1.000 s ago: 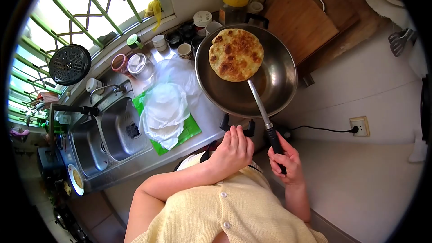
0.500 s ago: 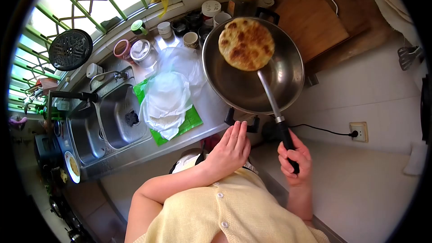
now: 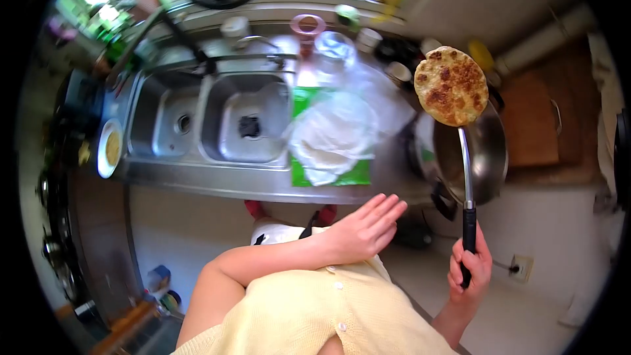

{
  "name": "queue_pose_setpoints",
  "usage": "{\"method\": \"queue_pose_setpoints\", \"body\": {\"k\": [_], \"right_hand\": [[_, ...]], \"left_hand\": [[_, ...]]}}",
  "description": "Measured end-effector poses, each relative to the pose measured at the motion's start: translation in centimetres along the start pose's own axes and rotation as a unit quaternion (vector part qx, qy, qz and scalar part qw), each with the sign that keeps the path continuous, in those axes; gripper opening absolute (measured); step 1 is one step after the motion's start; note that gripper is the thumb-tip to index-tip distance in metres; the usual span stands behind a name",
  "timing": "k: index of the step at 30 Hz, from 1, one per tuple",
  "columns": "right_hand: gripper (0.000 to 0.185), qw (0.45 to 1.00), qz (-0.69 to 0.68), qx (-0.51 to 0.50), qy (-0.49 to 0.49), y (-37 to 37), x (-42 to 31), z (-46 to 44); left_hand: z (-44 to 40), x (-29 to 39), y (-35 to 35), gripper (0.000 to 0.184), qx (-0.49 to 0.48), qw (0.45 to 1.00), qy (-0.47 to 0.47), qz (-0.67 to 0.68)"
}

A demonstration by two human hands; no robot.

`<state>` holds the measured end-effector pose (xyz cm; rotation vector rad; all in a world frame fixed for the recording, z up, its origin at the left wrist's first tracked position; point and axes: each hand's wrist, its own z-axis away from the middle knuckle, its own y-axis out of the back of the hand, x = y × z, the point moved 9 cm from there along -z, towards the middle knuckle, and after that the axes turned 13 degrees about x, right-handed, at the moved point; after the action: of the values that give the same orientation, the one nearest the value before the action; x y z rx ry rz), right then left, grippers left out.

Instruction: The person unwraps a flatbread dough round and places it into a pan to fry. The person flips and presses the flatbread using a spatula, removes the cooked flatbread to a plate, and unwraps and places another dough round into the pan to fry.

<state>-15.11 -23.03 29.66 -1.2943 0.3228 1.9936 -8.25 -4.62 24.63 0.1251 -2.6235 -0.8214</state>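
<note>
My right hand is wrapped round the black handle of a spatula. On the spatula's far end lies a round flatbread with brown scorched spots, which hides the blade. Bread and spatula are held up over the left side of a deep steel wok. My left hand hangs in front of my waist, its fingers stretched out and holding nothing. Beyond that hand, white plastic wrapping rests on a green sheet on the steel counter.
To the left is a double sink with a tap. A white plate holding yellowish food stands at the counter's left end. Jars and cups, including a pink cup, line the back. A wooden board leans beyond the wok.
My view has turned left, so the sink and counter now sit more central. The flatbread on the spatula has come up and partly past the wok's left rim. My left hand stays stretched out.
</note>
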Motion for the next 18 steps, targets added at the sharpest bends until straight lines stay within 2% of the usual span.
{"method": "queue_pose_setpoints", "body": {"k": [3, 7, 10, 12, 16, 18], "right_hand": [[0.075, 0.993, 0.024, -0.114, -0.03, -8.3, 3.3, 1.1], [0.075, 0.942, -0.011, -0.265, -0.206, -22.7, 11.6, 4.6], [0.073, 0.879, -0.003, -0.353, -0.32, -33.3, 19.0, 8.3], [0.072, 0.83, -0.004, -0.409, -0.379, -40.7, 23.7, 11.1], [0.068, 0.793, 0.107, -0.468, -0.376, -51.3, 31.8, 14.2], [0.068, 0.789, 0.18, -0.462, -0.363, -56.4, 34.6, 16.4]], "left_hand": [[3.4, -1.1, 6.6, 0.023, 0.083, 0.996, -0.03, 0.005], [8.3, -2.5, 20.8, 0.016, 0.17, 0.976, -0.126, -0.042], [13.3, -4.0, 29.9, 0.015, 0.223, 0.961, -0.087, -0.139], [16.3, -5.2, 35.3, 0.013, 0.226, 0.948, -0.051, -0.219], [21.7, -7.0, 41.6, 0.008, 0.213, 0.928, 0.06, -0.299], [23.7, -7.9, 43.7, 0.008, 0.205, 0.921, 0.107, -0.313]]}}
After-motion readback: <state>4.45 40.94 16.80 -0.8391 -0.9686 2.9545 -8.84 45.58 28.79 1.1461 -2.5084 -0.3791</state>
